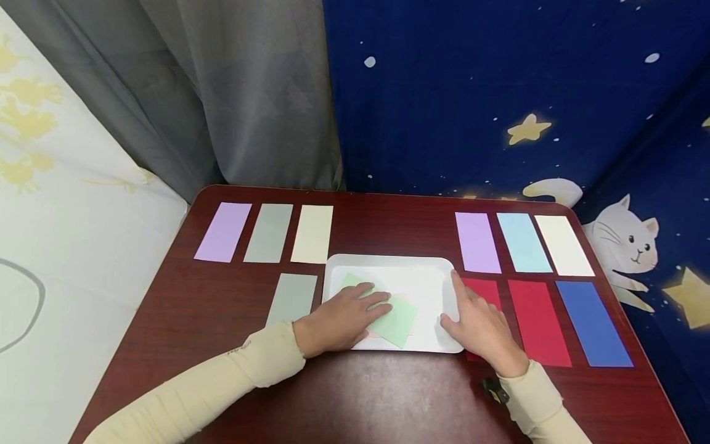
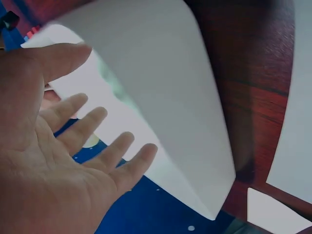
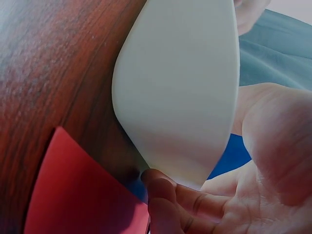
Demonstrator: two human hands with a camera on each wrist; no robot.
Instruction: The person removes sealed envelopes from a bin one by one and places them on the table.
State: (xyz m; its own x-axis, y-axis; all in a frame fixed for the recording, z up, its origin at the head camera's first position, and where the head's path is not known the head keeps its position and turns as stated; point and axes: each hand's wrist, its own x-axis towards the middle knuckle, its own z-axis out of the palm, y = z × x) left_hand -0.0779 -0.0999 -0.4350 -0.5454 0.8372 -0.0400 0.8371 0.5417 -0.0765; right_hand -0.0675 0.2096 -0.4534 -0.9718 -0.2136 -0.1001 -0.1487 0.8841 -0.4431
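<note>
A shallow white tray [image 1: 418, 277] sits at the middle of the table, with light green paper pieces [image 1: 400, 322] and a sliver of pale pink paper inside. My left hand [image 1: 342, 314] reaches over the tray's left side, fingers spread, fingertips at the green paper. In the left wrist view that hand [image 2: 58, 151] shows loosely extended fingers and nothing in the palm. At the tray's right end my right hand [image 1: 484, 324] holds the rim, thumb on the inner side. The right wrist view shows its curled fingers [image 3: 163, 195] against the tray's outer wall.
Left of the tray lie a lilac card [image 1: 223, 232], grey cards [image 1: 269, 233] and a cream card [image 1: 312, 234]. On the right are lilac, light blue [image 1: 524, 242], white, red [image 1: 538, 324] and blue cards [image 1: 595, 324]. Curtains [image 1: 266, 92] hang behind the table.
</note>
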